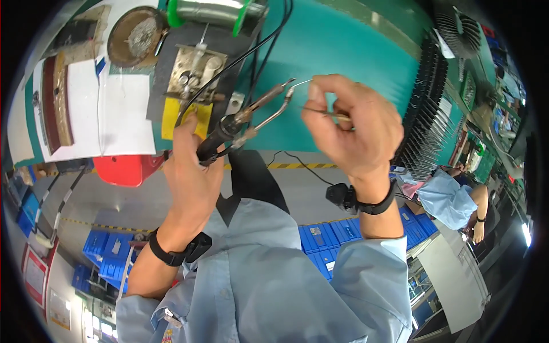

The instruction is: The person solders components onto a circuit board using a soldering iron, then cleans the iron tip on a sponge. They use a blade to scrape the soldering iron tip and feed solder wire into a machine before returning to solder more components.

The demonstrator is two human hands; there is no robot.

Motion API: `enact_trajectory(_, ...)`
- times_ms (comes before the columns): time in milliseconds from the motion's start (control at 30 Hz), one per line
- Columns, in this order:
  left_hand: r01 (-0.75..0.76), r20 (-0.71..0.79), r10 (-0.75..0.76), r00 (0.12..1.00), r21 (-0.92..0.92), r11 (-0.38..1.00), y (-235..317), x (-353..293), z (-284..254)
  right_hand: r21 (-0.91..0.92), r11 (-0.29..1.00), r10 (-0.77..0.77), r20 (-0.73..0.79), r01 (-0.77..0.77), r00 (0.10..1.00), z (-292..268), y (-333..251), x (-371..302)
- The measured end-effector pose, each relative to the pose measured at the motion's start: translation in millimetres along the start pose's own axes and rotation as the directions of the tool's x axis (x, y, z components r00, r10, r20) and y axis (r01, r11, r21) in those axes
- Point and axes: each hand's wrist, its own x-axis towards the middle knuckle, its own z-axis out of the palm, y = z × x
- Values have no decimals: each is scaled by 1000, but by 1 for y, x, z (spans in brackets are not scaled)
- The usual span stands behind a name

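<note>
My left hand [191,154] is closed around the lower end of a black-handled soldering iron [226,127]. One of its fingers reaches onto the yellow-covered front of a metal device [197,71]. A bent metal guide tube [275,117] runs beside the iron, and both point up and to the right. Just right of the iron's tip, my right hand [357,123] pinches a thin silvery wire [303,83] between thumb and forefinger. The wire reaches toward the tube's end. A second thin dark piece with a tan end [341,117] lies across the curled fingers; its kind is unclear.
A large solder wire spool [211,12] and a round bowl of metal bits [142,37] stand at the back left. Black cables [269,40] cross the green mat [343,51]. Black racks with rows of pins [426,120] line the right. A co-worker's sleeve [449,197] shows beyond.
</note>
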Motion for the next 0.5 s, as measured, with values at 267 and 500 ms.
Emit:
enact_trajectory(267,2,-42,-1,999,16,1000,-3,-1,0,190,969,159,12,-158,987,-3,-5,-4)
enact_trajectory(500,-30,-61,32,998,34,999,-6,2,-1,335,925,157,90,-179,983,1,1,-3)
